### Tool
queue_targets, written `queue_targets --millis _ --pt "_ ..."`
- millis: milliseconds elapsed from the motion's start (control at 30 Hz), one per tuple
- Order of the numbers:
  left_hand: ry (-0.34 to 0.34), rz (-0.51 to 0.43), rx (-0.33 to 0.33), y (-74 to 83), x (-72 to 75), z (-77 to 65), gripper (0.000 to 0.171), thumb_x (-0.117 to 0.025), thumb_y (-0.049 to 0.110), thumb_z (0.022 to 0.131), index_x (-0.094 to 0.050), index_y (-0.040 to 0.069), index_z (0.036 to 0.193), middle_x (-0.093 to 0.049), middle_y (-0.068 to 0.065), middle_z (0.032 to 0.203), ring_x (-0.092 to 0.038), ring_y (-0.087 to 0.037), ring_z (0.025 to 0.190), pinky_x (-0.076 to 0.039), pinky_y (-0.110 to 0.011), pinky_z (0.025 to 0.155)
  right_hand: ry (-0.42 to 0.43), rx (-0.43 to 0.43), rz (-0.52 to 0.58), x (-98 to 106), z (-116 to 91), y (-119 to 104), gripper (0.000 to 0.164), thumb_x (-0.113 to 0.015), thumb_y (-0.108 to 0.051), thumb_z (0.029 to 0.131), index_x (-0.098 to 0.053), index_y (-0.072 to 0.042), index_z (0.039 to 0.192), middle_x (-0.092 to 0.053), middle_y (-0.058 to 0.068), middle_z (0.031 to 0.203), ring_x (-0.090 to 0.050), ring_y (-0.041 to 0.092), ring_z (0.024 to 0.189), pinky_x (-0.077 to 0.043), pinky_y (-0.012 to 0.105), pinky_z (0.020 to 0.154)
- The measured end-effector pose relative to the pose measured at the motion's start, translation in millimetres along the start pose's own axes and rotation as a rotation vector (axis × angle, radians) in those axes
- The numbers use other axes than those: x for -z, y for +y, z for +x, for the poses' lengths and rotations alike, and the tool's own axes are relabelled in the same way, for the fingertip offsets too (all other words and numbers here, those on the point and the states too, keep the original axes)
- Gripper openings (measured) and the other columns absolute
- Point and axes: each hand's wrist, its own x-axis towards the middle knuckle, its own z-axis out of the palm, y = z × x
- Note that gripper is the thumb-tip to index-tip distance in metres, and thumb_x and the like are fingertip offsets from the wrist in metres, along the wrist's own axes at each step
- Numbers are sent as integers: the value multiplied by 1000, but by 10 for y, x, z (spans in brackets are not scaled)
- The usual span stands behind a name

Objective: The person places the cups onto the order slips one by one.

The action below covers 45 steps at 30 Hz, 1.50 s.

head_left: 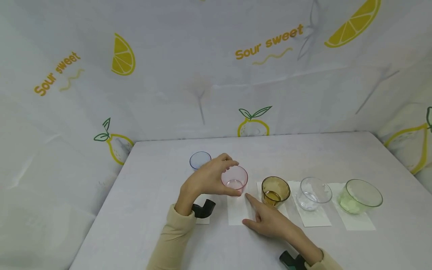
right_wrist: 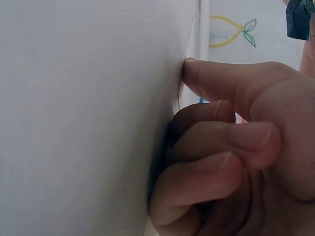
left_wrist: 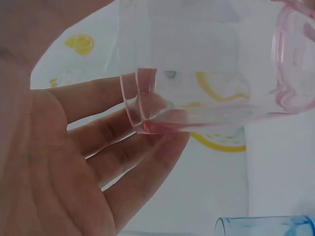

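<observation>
My left hand [head_left: 209, 176] grips a clear pink glass cup [head_left: 234, 178] by its side, thumb at the front and fingers behind. In the left wrist view the pink cup [left_wrist: 206, 110] is large, with the fingers [left_wrist: 103, 132] around its edge. My right hand [head_left: 270, 221] rests low at a white paper strip [head_left: 237, 215] in front of the pink cup. Its index finger and thumb reach out to the strip's right edge; in the right wrist view the other fingers [right_wrist: 197, 182] are curled against the white surface, holding nothing.
A blue glass cup [head_left: 200, 160] stands behind my left hand. To the right, an amber cup [head_left: 275, 189], a colourless cup [head_left: 314, 193] and a green cup [head_left: 359, 197] stand on paper strips. Another strip [head_left: 203, 221] lies under my left wrist.
</observation>
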Motion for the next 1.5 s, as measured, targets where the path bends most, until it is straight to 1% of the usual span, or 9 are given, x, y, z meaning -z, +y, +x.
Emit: queue_targets --millis 200,333,500,667,900,1033,1233,1500 --pt "17 27 -3 22 -16 -113 74 -91 42 73 -64 10 135 -61 -1 123 -63 -16 108 -55 -34 94 -2 1 6 1 -10 3 83 -77 -34 90 -38 5 153 -47 -8 59 -40 1 52 -34 21 50" --pt "24 31 -22 32 -25 -151 75 -91 43 73 -65 10 134 -62 -2 122 -63 -17 106 -55 -34 92 4 14 6 -1 -14 12 84 -77 -34 90 -38 6 153 -46 -9 60 -40 1 52 -33 21 50" --pt "29 33 -54 32 -42 -153 74 -91 42 73 -65 8 133 -63 -6 122 -65 -23 106 -55 -34 89 7 25 11 -2 -15 20 85 -77 -34 91 -37 7 153 -46 -9 60 -39 0 52 -33 21 50" --pt "17 42 -69 37 -84 -131 73 -91 43 73 -65 8 132 -63 -6 124 -66 -21 108 -56 -34 93 4 36 16 2 -18 29 85 -77 -34 90 -37 9 152 -46 -10 59 -40 0 52 -34 21 50" --pt "-5 78 -73 45 -122 -124 72 -91 45 73 -65 9 129 -62 -1 123 -65 -16 107 -56 -31 92 4 45 30 4 -26 34 83 -77 -33 91 -38 10 151 -45 -10 59 -39 0 52 -33 21 50" --pt "-27 74 -82 43 -134 -119 72 -91 44 72 -64 8 129 -62 -2 123 -64 -17 107 -56 -29 93 8 38 30 4 -29 32 83 -77 -33 90 -38 9 151 -45 -10 59 -39 0 52 -33 21 50" --pt "-43 63 -71 21 -162 -113 74 -92 43 72 -63 6 129 -62 -5 123 -64 -19 108 -55 -31 94 8 37 39 3 -26 25 84 -77 -32 90 -38 9 151 -46 -10 59 -40 0 52 -33 21 49" --pt "-58 78 -61 20 -202 -124 73 -92 43 71 -64 8 128 -62 -4 121 -63 -18 108 -55 -30 96 5 50 52 0 -20 22 84 -77 -32 91 -37 9 152 -44 -10 58 -39 -1 50 -32 20 48"
